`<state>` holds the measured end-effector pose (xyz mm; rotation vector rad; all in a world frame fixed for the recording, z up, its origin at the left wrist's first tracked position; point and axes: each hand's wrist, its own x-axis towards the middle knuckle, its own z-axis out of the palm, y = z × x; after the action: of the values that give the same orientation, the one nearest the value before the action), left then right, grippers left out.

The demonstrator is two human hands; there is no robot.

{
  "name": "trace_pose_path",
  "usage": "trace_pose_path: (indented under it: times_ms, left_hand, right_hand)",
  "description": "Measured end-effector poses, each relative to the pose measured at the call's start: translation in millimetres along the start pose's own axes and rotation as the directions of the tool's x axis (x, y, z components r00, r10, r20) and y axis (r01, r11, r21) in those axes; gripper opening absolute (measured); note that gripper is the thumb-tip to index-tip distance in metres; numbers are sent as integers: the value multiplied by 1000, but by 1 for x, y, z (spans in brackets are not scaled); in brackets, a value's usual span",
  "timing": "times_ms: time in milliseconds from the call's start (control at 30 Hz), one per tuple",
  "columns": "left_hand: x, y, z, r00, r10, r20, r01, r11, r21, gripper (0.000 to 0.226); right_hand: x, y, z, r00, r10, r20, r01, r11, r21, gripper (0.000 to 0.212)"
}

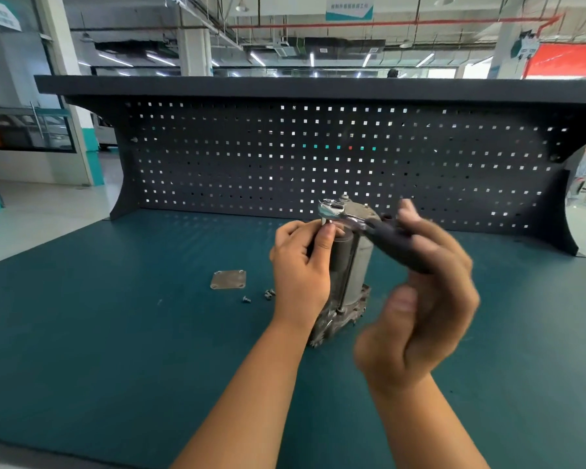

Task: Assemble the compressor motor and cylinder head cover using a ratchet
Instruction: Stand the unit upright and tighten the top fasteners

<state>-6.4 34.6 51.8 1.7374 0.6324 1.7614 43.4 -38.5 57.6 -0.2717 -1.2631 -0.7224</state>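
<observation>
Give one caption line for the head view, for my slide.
Left hand grips the upright grey cylindrical motor while right hand holds a black-handled chrome ratchet on its top.

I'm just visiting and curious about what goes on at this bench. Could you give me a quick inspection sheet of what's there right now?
Surface: teal bench mat, flat.
Job's things: motor stands upright mid-bench; ratchet has its head at the motor's top; square cover plate lies flat to the left, with small screws beside it.
Clutter: nothing seen.
Grippers: left hand grips the motor's top, under the ratchet head; right hand, blurred, holds the ratchet's black handle.
Cables: nothing seen.
Surroundings: dark pegboard behind the bench, shelf above it, workshop hall beyond.
</observation>
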Motion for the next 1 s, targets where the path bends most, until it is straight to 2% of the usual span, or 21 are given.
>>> trace_pose_path:
  times_ms: [67,133,200,233,267,300,333,400,433,533,633,700,800,867,900,1000]
  left_hand:
    - [0,0,-1,999,28,28,-29,999,19,20]
    - [0,-2,0,999,10,37,-11,1000,27,23]
    - [-1,-3,0,999,-27,46,26,999,35,27]
    - [-1,-3,0,998,-39,49,37,999,36,28]
    - [-1,-2,-1,998,-39,50,37,999,35,27]
    - [-1,0,-1,998,-36,53,34,999,35,26]
    - [-1,1,-2,998,-30,57,28,999,35,25]
    - [-2,1,-3,997,-30,71,27,999,45,23]
    - [-3,1,-3,996,-32,79,28,998,49,24]
    - [-5,1,-3,995,-36,89,33,999,37,26]
    - [-5,1,-3,997,-27,73,25,999,29,24]
    - [-4,0,-4,997,-30,75,27,999,35,26]
    - [-1,-3,-5,993,-77,87,72,996,62,38]
    - [0,-5,-6,992,-91,85,85,994,67,40]
    - [0,-6,-6,993,-87,83,82,995,59,38]
    - [-1,-8,-5,992,-88,87,84,996,42,36]
  right_hand:
    - [-4,14,-12,993,96,-66,-102,990,-98,36]
    - [-8,27,-22,957,229,-180,-266,938,-223,43]
    - [-4,44,-29,869,423,-256,-489,812,-319,46]
    - [2,53,-30,794,547,-266,-608,700,-375,47]
    - [8,64,-31,703,671,-237,-690,561,-457,48]
    - [15,75,-31,608,775,-172,-713,439,-547,46]
    - [21,87,-30,505,860,-78,-704,358,-614,43]
    - [34,106,-26,322,940,111,-658,307,-687,39]
    - [40,113,-22,263,947,183,-620,312,-720,37]
    - [55,129,-8,161,930,330,-604,357,-713,33]
    - [56,136,-6,173,919,354,-687,370,-625,19]
    - [49,132,-16,242,938,247,-758,342,-556,14]
    - [35,114,-35,332,943,1,-880,310,-360,8]
    - [26,93,-41,412,888,-205,-906,373,-201,8]
    - [20,78,-40,448,841,-304,-893,437,-106,7]
    - [4,29,-31,531,709,-464,-735,658,164,18]
